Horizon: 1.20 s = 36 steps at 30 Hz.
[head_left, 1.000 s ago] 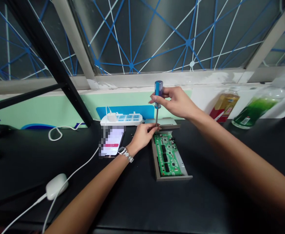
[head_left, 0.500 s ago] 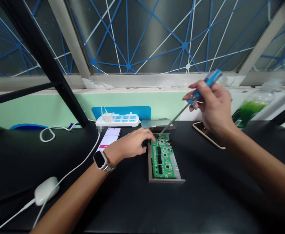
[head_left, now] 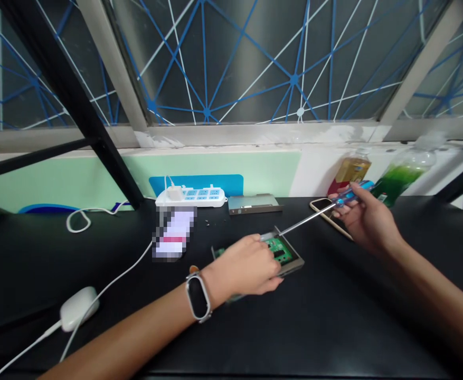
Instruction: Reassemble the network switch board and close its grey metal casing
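Screwdriver [head_left: 314, 215] in right hand [head_left: 368, 221], tip pointing left-down at circuit board [head_left: 281, 250]

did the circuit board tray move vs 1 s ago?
Yes. The tray was turned from lengthwise to slanted and now lies nearer the person, farther from the power strip, under the left hand.

Circuit board [head_left: 281, 249] before cover plate [head_left: 254, 203], right of phone [head_left: 173, 238].

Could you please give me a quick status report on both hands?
Left hand gripping circuit board tray. Right hand holding screwdriver. Phone under right hand.
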### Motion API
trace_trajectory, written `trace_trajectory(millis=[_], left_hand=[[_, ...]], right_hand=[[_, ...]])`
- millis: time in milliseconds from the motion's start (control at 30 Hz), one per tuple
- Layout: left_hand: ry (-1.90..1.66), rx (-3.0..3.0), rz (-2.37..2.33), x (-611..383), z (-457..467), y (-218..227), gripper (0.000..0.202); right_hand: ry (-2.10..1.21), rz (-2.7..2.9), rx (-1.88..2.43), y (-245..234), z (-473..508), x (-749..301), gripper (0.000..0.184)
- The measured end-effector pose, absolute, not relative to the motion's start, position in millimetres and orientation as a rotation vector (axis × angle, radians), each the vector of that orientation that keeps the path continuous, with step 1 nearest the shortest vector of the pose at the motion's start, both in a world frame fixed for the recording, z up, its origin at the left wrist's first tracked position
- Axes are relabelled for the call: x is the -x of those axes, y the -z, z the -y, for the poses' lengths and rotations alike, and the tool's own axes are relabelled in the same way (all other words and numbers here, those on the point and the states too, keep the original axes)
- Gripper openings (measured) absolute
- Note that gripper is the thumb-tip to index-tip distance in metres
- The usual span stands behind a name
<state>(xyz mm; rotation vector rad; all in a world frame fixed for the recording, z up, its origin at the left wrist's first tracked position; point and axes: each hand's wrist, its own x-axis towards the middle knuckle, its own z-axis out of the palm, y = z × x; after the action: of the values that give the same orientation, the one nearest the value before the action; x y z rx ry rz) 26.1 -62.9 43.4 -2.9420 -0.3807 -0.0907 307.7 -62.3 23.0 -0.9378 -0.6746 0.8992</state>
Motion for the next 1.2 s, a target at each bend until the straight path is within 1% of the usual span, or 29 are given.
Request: trace_trajectory(millis=[100,200,267,467,567,667,767,833,933,1033,1067,1200], left_hand=[[0.195,2.98,0.583,-48,66,-30,0.031],[0.331,2.987,0.751,-60,63,-23,0.037],[0.49,2.974,0.773,-58,60,-22,0.041],[1.278,2.772,0.555,-7,40,-39,0.042],[1.724,2.546,0.649,25,18,-53,0.041],[1.916,2.386,0.848,49,-3,-61,0.044],[1.943,2.361,1.05,62,-14,-61,0.045],[1.882,2.384,1.112,65,-17,-60,0.043],[1.666,2.457,1.194,65,-19,-59,0.035],[1.397,2.624,1.259,65,-21,-59,0.016],[1.298,2.716,1.263,64,-21,-58,0.014],[0.892,3.048,1.172,61,-23,-49,0.033]], right_hand=[[-0.948,0.695,0.929,-26,66,-298,0.017],[-0.977,0.754,0.893,-30,67,-287,0.014],[-0.991,0.797,0.865,-33,66,-279,0.013],[-1.064,0.952,0.848,-35,45,-237,0.02],[-1.077,1.018,0.844,-30,30,-209,0.025],[-1.04,1.052,0.85,-23,19,-189,0.029],[-1.009,1.068,0.872,-18,13,-180,0.03],[-1.002,1.072,0.881,-15,12,-179,0.031],[-0.997,1.06,0.874,-15,15,-182,0.032],[-0.988,1.026,0.854,-17,22,-193,0.032],[-0.987,1.018,0.853,-18,26,-198,0.032],[-0.953,0.991,0.872,-22,43,-222,0.029]])
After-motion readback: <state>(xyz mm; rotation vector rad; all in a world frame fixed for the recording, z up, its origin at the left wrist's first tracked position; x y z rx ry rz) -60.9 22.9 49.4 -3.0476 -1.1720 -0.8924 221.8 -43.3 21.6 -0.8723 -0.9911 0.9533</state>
